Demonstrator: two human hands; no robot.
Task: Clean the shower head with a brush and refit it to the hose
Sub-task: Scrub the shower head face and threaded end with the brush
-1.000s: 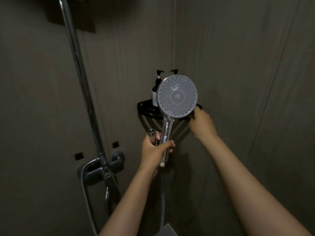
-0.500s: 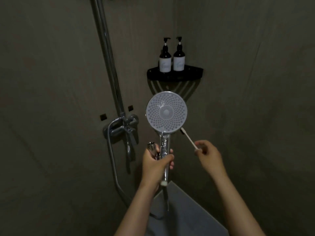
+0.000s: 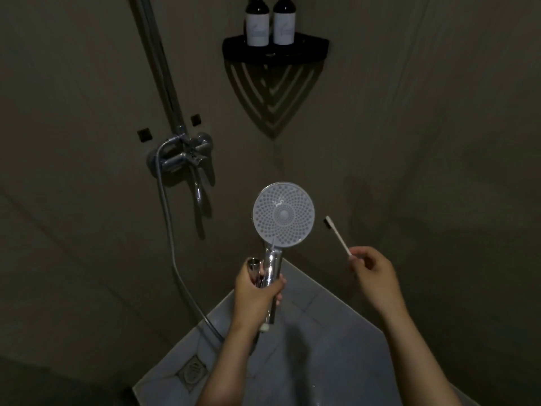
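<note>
Left hand is raised mid-frame, forearm coming up from the bottom edge, fingers and thumb wrapped round the chrome handle of the shower head. The head is upright, its spray face turned toward the camera, and the white end of the handle sticks out bare below the fist. The same hand also holds the hose connector, pressed against the left side of the handle with its open end up, so the head is off the hose. The hose runs from the mixer valve down the wall and curves toward the left wrist. Right hand is up at about the same height and well apart from the left, fingers curled, with thumb and fingertips pinching the bottom end of the brush. The brush is tilted up-left, its dark bristle end just beside the right rim of the spray face, not touching. Background: a black corner shelf high up with two bottles, and a floor drain bottom left.
</note>
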